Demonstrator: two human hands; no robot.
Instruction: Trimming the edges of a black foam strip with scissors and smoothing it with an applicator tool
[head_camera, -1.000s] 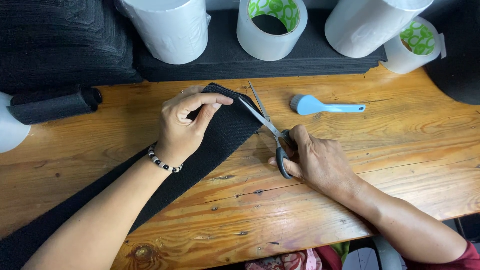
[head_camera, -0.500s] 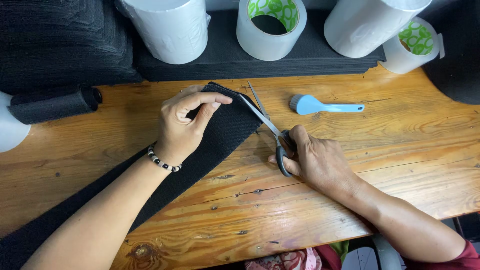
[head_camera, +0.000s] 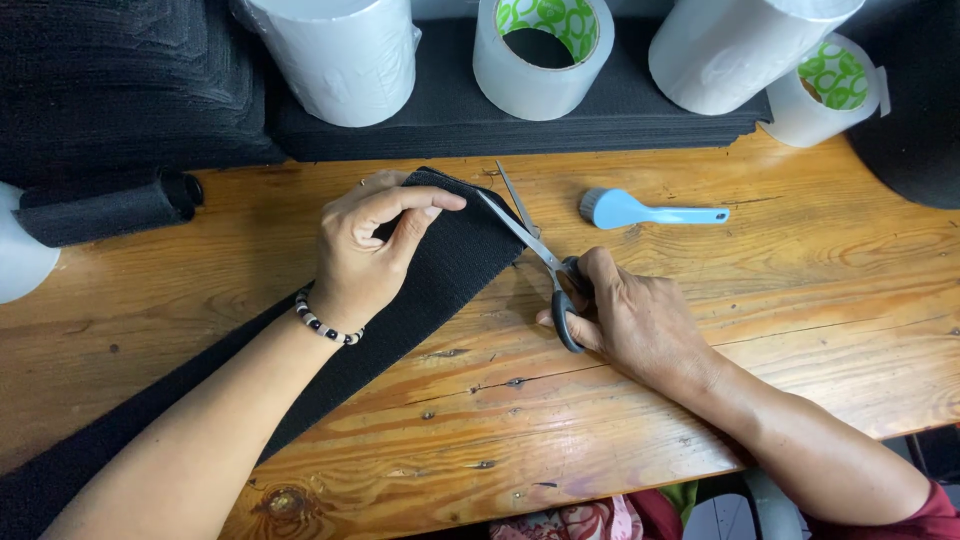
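While the wooden table (head_camera: 780, 300) fills most of the view, a stack of black sheets (head_camera: 560, 120) lies along its far edge and carries white rolls (head_camera: 340, 55) and rolls of tape (head_camera: 545, 50). From the lower left a long black fabric strip (head_camera: 440, 280) runs slantwise over the boards, and its end lies near the middle of the table, just before the stack. On this end rests the left hand (head_camera: 365, 250), which has a beaded bracelet at the wrist; it pinches the edge of the strip between thumb and forefinger. At the right, the right hand (head_camera: 630, 315) is closed around the dark handles of the scissors (head_camera: 535, 250). Their blades stand apart, and one blade touches the corner of the strip. Behind the scissors a small blue brush (head_camera: 640, 211) lies alone on the wood.
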